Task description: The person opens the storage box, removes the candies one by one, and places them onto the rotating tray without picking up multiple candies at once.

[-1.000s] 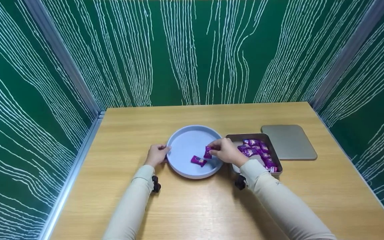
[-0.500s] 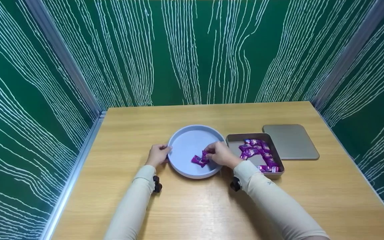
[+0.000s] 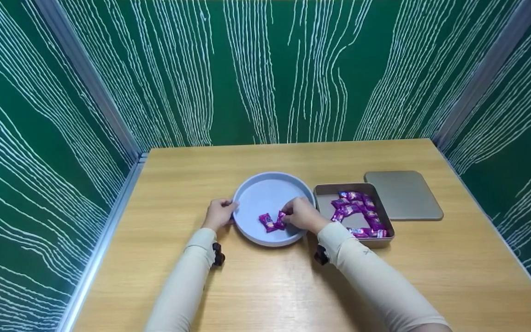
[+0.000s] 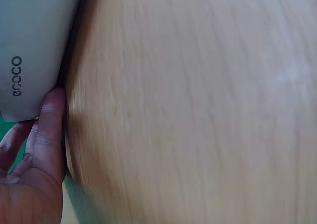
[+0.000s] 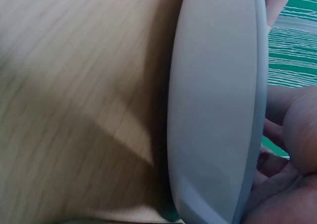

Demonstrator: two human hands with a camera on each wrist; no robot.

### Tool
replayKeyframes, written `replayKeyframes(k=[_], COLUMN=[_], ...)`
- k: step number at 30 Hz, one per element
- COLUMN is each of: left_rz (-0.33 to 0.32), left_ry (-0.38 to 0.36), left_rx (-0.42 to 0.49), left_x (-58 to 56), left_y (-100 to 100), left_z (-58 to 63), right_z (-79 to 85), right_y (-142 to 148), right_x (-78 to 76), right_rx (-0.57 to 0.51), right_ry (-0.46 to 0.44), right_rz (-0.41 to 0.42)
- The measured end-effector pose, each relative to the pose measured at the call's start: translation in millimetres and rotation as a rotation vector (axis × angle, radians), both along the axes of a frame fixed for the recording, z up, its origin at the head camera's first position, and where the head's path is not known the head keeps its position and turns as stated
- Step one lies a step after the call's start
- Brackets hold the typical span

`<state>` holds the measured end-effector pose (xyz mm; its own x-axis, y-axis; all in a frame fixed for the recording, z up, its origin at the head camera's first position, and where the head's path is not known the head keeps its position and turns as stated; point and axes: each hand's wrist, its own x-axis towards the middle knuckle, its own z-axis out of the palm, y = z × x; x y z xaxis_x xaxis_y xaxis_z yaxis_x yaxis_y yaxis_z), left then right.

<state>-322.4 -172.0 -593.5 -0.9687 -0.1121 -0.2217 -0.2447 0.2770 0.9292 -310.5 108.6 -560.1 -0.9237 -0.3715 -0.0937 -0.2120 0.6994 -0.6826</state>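
Observation:
A round pale blue tray (image 3: 265, 193) with a raised rim lies on the table, and my left hand (image 3: 219, 214) grips its left edge. In the left wrist view the thumb of that hand (image 4: 37, 184) presses the tray's side wall (image 4: 34, 40), near the printed word "ecoco". Over the tray's right part, my right hand (image 3: 303, 216) pinches a purple wrapped candy (image 3: 281, 220) low above the tray floor. Right beside it lies another purple candy (image 3: 267, 223). From the right wrist, the tray's wall (image 5: 213, 100) hides the candies and the fingertips.
Close to the tray's right side stands an open rectangular metal tin (image 3: 361, 220) with several purple candies (image 3: 351, 210) inside. Its flat lid (image 3: 404, 196) lies behind it to the right. Green panels with white lines (image 3: 247, 69) border the wooden table (image 3: 265, 286).
My right hand has carried its candy leftward and down against the one in the tray, which has shifted a little left and turned. My left hand stays on the rim.

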Motion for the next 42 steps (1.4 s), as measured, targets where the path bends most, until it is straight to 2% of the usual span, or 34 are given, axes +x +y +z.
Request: replayKeyframes(k=[9, 16, 27, 34, 42], left_rz=[-0.008, -0.003, -0.012, -0.011, 0.001], left_ry=[0.028, 0.012, 0.011, 0.004, 0.005], left_rx=[-0.002, -0.009, 0.001, -0.014, 0.004], left_x=[3.3, 4.5, 1.6, 0.1, -1.0], left_y=[2.2, 2.3, 0.1, -0.7, 0.0], left_z=[1.2, 0.9, 0.0, 0.1, -3.4], right_z=[1.4, 9.4, 31.9, 31.3, 23.7], right_y=[-0.5, 10.2, 59.9, 94.0, 122.6], right_x=[1.3, 0.9, -5.6, -7.2, -4.6], right_rx=[0.021, -0.025, -0.085, -0.114, -0.07], right_ry=[0.108, 0.089, 0.027, 0.136, 0.102], right_rz=[-0.021, -0.05, -0.153, -0.165, -0.215])
